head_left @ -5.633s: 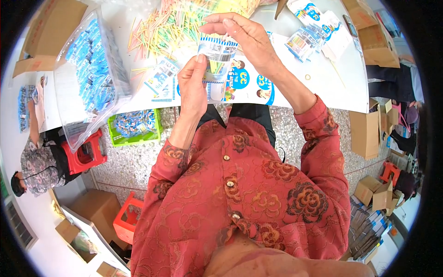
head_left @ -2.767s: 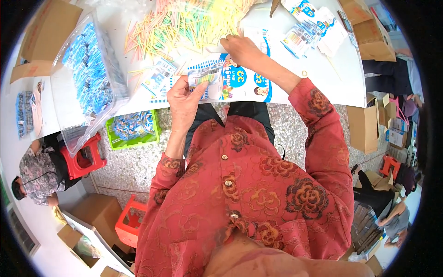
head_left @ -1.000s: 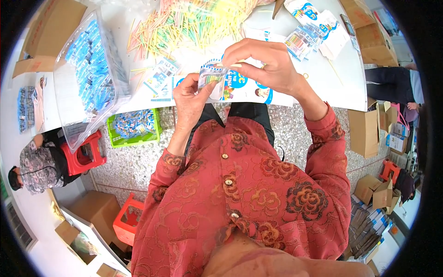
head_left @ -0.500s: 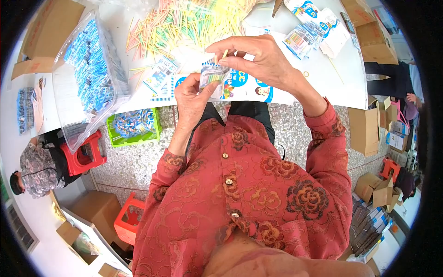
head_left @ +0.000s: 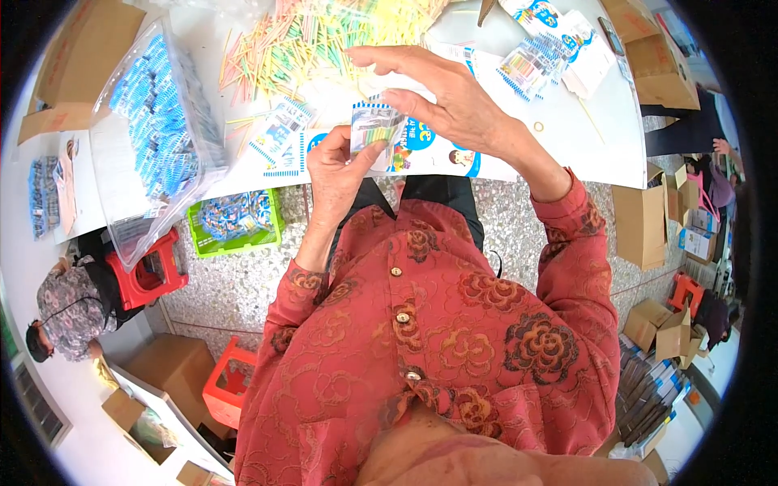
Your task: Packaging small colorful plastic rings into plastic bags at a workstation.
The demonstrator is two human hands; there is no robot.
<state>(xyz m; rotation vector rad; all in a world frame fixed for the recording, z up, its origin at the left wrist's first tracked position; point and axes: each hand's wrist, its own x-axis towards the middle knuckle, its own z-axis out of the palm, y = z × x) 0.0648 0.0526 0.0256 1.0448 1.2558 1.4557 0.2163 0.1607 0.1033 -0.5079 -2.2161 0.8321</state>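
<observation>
My left hand (head_left: 339, 166) pinches a small clear packet (head_left: 375, 125) with a blue-striped edge. Thin pastel sticks show through its film, and the packet stands upright above the table's near edge. My right hand (head_left: 458, 101) is open beside the packet's top, thumb and fingers apart, nothing between them. Beyond both hands spreads a big loose heap of pink, yellow and green sticks (head_left: 324, 44). Flat printed packets (head_left: 279, 130) lie left of my left hand. To the right of my right hand rests a stack of similar packets (head_left: 531, 65).
A clear plastic bin (head_left: 121, 219) full of blue-striped packets stands at the table's left. Below the table edge sits a green basket (head_left: 235, 249) of packets. Cardboard boxes (head_left: 640, 219) flank the right side. A person (head_left: 77, 304) sits at the left near a red stool (head_left: 154, 279).
Half a second ago my right fingers held a yellow stick at the packet's mouth. Now they have parted and lifted slightly away, empty. My left hand keeps its grip on the packet.
</observation>
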